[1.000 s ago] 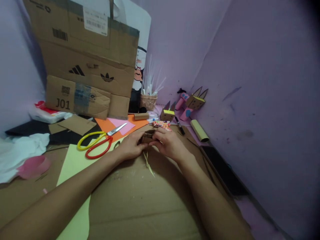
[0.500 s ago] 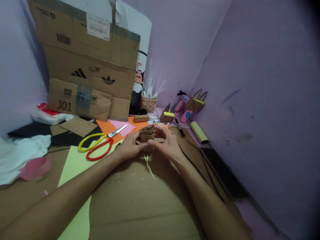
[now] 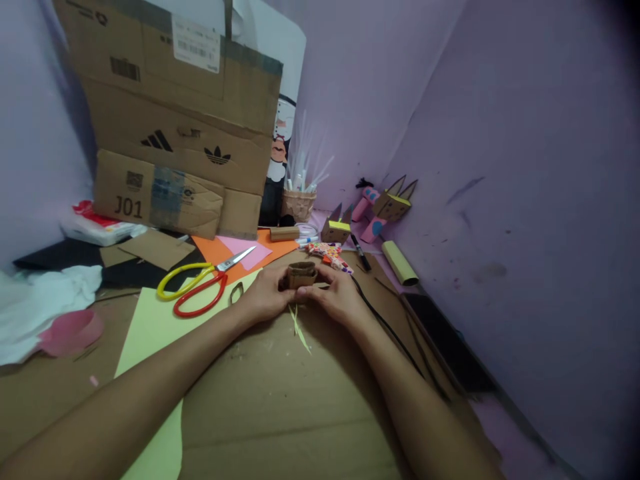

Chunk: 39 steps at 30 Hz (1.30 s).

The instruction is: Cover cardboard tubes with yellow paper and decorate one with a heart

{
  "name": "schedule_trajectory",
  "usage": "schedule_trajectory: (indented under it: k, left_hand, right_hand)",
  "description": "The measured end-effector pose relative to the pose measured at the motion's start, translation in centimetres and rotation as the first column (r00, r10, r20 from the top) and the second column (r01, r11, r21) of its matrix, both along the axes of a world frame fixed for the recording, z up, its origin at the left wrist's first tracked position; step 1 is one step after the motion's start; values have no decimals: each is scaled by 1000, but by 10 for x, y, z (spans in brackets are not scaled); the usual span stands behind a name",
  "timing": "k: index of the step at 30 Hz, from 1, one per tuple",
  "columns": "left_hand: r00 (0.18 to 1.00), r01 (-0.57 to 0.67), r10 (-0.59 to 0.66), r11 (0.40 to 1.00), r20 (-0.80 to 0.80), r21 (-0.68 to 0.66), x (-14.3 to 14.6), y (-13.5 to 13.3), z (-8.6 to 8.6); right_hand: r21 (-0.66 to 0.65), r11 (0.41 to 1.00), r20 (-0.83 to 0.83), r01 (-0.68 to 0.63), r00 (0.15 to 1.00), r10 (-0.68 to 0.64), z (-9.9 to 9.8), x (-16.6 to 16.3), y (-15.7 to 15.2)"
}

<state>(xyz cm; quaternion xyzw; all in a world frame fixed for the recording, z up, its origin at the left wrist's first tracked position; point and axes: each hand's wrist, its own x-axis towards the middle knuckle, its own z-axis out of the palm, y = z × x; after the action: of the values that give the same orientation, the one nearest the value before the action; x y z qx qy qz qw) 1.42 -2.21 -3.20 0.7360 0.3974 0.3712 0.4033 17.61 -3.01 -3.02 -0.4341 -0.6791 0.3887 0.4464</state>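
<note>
A small brown cardboard box (image 3: 301, 275), its top open, sits between my two hands at the middle of the view. My left hand (image 3: 267, 292) grips its left side, thumb toward the front. On the other side my right hand (image 3: 337, 292) holds it with the thumb across the lower front. Just below lie thin pale-yellow paper strips (image 3: 300, 330). Left of my left hand are a small dark ring-shaped piece (image 3: 236, 293) and scissors (image 3: 205, 287) with one yellow and one red handle, blades apart, resting on yellow paper (image 3: 155, 353).
Large cardboard boxes (image 3: 175, 100) stand at the back left. Behind my hands are a basket of white sticks (image 3: 299, 204), a cardboard head with pointed ears (image 3: 336, 230), a marker (image 3: 361, 253) and a glue gun with a patterned body (image 3: 330, 255). A phone (image 3: 450, 347) lies right.
The small cardboard box has come down slightly and tilted between my hands, so more of its open top shows. Both hands keep hold of it.
</note>
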Motion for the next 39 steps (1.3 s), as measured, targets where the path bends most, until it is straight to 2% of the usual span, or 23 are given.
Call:
schedule_trajectory:
  k: [8, 13, 18, 24, 31, 39]
  left_hand:
    - [999, -8, 9, 999, 35, -44, -1, -4, 3]
    - [991, -10, 35, 983, 132, -185, -1, -9, 18]
    - [977, -34, 112, 923, 182, -383, 2, -14, 29]
    - [957, -53, 198, 836, 210, -546, 6, -14, 24]
    - [926, -66, 278, 784, 254, -617, 9, -15, 26]
    - [924, -7, 274, 710, 267, -704, 11, -18, 31]
  right_hand:
    - [-36, 998, -95, 53, 994, -56, -5, -6, -1]
    - [-115, 986, -177, 120, 974, -139, 5, -10, -8]
    - [-315, 946, -243, 74, 957, -156, 9, -11, -10]
    - [-492, 870, -283, 37, 938, -200, 5, -16, -9]
    - [-562, 826, -314, 44, 913, -263, 6, -18, -11]
    - [-629, 773, -295, 78, 896, -331, 11, -21, -14]
